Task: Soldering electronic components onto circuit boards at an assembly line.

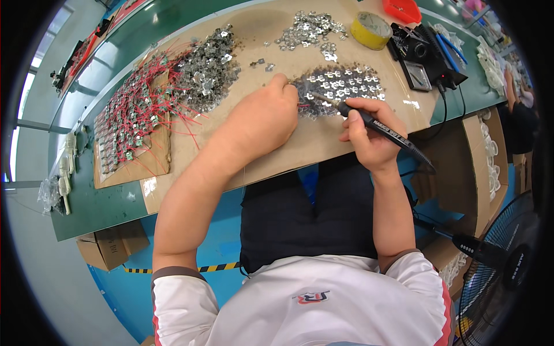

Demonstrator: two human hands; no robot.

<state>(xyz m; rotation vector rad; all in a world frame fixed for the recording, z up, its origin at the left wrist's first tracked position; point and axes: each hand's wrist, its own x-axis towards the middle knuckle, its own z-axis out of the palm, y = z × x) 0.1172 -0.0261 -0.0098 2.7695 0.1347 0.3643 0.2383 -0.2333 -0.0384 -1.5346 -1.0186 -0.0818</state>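
Note:
My right hand [375, 135] is closed around the black handle of a soldering iron [398, 140]. The iron's metal tip points left, over the near-left part of a dark patch set with rows of small silver metal plates [340, 85]. Close to that tip, my left hand [265, 118] is closed with its fingers pinched together. A short bit of red wire [303, 105] shows at its fingertips; most of what they hold is hidden by the hand.
Red-wired parts [130, 121] cover a board at left, beside a heap of metal pieces [210, 66]. Loose plates [311, 29], a yellow tape roll [370, 30], a red tray [403, 9] and a black soldering station [427, 55] stand farther back. A fan [502, 265] is at lower right.

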